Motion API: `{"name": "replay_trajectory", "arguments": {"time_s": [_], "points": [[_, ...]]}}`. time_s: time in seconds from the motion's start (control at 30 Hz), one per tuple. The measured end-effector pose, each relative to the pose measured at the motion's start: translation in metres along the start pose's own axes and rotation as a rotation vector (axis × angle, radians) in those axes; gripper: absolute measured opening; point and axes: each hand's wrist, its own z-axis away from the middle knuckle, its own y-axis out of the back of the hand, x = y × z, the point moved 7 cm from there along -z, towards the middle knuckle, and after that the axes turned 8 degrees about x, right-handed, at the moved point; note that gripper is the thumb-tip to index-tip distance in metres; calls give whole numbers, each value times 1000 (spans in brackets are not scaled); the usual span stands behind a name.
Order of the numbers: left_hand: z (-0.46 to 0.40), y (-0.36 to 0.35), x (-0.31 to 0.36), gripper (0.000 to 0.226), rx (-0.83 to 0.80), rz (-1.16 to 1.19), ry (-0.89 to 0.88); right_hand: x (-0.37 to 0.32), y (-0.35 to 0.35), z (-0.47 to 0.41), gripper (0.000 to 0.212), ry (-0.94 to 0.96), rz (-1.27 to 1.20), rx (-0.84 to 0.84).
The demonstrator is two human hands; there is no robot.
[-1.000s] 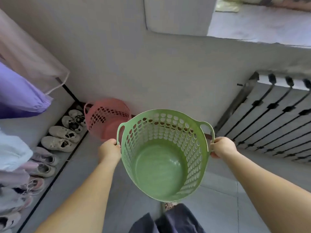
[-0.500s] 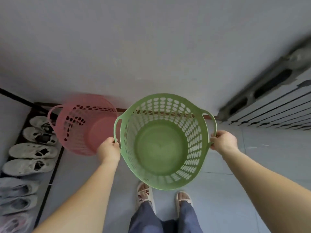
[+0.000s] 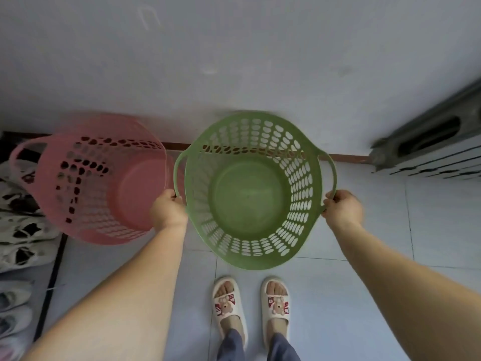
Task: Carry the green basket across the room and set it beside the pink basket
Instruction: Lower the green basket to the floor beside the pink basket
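Observation:
The round green basket with perforated walls is empty and seen from straight above, close to the wall. My left hand grips its left handle and my right hand grips its right handle. The pink basket, also perforated and empty, stands on the floor directly to the left, its rim almost touching the green one. I cannot tell whether the green basket rests on the floor or hangs just above it.
A rack of shoes lines the left edge behind the pink basket. A dark radiator sits against the wall at the right. My slippered feet stand on grey tiles just behind the green basket.
I have walked up to the wall and lowered the green basket beside the pink one. The view has tilted down, and my feet now show below it.

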Motion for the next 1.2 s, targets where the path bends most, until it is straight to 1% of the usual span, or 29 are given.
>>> {"name": "replay_trajectory", "arguments": {"time_s": [0.07, 0.17, 0.2, 0.3, 0.47, 0.57, 0.8, 0.9, 1.2], "points": [[-7, -12, -5, 18, 2, 44, 39, 2, -9, -7, 26, -7, 10, 16], [-19, -26, -11, 17, 3, 93, 66, 4, -22, -15, 15, 3, 42, 14], [-22, -28, -13, 16, 12, 97, 76, 5, -25, -18, 14, 9, 54, 6], [-26, -29, -15, 24, 45, 59, 93, 6, -34, -24, 22, 24, 101, -17], [-29, -36, -21, 30, 35, 54, 134, 11, -49, -27, 22, 1, 85, -45], [-30, -35, -21, 30, 61, 38, 133, 15, -52, -27, 23, -19, 62, -44], [-32, -30, -24, 28, 114, 65, 190, 22, -56, -25, 27, -44, 52, -11], [-31, -28, -25, 28, 114, 62, 217, 21, -56, -24, 28, -44, 56, -2], [-34, -22, -27, 27, 109, 5, 217, 26, -59, -16, 30, -77, 50, 3]]}}
